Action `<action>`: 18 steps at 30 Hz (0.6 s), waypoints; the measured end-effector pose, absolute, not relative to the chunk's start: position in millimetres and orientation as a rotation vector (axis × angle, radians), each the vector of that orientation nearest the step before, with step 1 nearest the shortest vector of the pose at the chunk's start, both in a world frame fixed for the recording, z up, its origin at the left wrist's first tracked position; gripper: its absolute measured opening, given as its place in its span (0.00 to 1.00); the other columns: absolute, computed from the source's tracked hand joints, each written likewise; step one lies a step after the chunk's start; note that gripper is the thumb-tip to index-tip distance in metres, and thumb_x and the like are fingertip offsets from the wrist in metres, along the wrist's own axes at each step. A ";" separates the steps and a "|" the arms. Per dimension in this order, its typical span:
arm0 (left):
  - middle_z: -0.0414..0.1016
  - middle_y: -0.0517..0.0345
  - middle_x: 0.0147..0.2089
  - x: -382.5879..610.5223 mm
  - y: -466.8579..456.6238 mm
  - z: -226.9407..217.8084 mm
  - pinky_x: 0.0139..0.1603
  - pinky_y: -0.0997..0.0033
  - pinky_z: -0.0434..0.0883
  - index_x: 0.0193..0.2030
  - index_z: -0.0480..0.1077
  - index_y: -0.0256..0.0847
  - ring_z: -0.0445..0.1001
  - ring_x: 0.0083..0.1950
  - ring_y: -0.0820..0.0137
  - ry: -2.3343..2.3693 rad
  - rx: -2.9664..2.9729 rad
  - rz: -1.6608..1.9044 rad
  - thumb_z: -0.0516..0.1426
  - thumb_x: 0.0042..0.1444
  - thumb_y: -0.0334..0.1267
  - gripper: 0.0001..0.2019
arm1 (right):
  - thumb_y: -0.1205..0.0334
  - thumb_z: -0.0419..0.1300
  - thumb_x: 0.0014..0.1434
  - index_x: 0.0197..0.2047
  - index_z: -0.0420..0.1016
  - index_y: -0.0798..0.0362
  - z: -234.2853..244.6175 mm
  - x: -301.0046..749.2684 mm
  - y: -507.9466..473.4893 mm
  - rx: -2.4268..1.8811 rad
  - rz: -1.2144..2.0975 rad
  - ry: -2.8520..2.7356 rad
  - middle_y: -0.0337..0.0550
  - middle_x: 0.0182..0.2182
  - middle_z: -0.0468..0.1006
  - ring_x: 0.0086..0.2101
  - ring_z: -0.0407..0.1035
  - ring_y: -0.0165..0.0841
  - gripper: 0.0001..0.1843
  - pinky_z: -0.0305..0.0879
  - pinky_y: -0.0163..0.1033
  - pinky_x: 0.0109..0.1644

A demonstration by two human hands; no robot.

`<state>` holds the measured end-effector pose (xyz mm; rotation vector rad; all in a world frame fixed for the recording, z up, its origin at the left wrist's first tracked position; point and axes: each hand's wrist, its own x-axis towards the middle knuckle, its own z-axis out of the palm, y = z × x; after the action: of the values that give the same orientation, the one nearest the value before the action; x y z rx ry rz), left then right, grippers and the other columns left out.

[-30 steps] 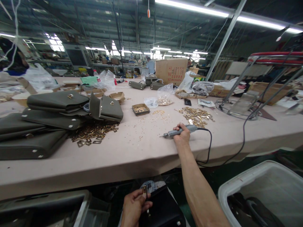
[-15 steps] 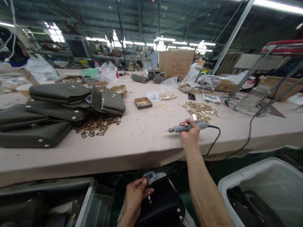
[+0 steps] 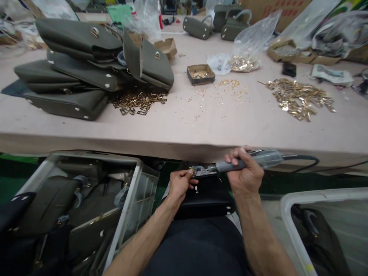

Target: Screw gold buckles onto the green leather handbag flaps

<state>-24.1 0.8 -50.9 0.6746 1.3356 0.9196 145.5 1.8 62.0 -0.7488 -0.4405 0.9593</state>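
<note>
A black handbag (image 3: 205, 199) lies on my lap below the table edge. My left hand (image 3: 179, 184) pinches a small metal fitting (image 3: 198, 171) at the bag's top. My right hand (image 3: 244, 172) is wrapped round a grey corded electric screwdriver (image 3: 258, 159), held level, with its tip against that fitting. Both hands sit just under the front edge of the pink table (image 3: 184, 130).
Olive-green bags (image 3: 74, 73) are stacked at the table's left, with gold buckles (image 3: 138, 101) beside them. A small box of screws (image 3: 200, 74) and a heap of gold hardware (image 3: 299, 97) lie further right. Clear bins stand at the floor left (image 3: 86, 207) and right (image 3: 324, 230).
My right hand lifted the screwdriver off the table and brought it down to the bag on my lap. The view tilted down; my left hand kept hold of the fitting.
</note>
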 end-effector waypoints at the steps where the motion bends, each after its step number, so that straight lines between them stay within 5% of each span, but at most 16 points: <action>1: 0.84 0.42 0.34 -23.9 1.3 -50.1 0.14 0.81 0.67 0.34 0.81 0.27 0.81 0.24 0.65 1.332 0.657 0.917 0.67 0.54 0.43 0.15 | 0.67 0.71 0.52 0.37 0.71 0.52 56.9 137.6 0.8 -0.769 0.956 -0.454 0.33 0.25 0.67 0.23 0.60 0.26 0.13 0.64 0.35 0.31; 6: 0.83 0.44 0.29 -23.4 1.6 -45.3 0.21 0.76 0.77 0.34 0.81 0.26 0.81 0.23 0.65 1.334 0.580 0.918 0.67 0.54 0.38 0.12 | 0.67 0.70 0.54 0.36 0.74 0.53 44.3 108.5 -3.9 -0.827 0.894 -0.582 0.34 0.24 0.69 0.22 0.62 0.28 0.09 0.63 0.39 0.31; 18: 0.80 0.46 0.24 -25.6 0.9 -40.6 0.22 0.75 0.78 0.29 0.80 0.25 0.80 0.21 0.66 1.316 0.516 0.937 0.67 0.53 0.33 0.09 | 0.67 0.69 0.57 0.37 0.74 0.52 36.1 91.4 -5.9 -0.861 0.827 -0.737 0.35 0.25 0.70 0.22 0.64 0.29 0.07 0.62 0.40 0.30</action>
<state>-25.6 0.9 -40.6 0.5161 1.3156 0.9370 91.4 -5.9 36.1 -0.8614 -0.7373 0.8275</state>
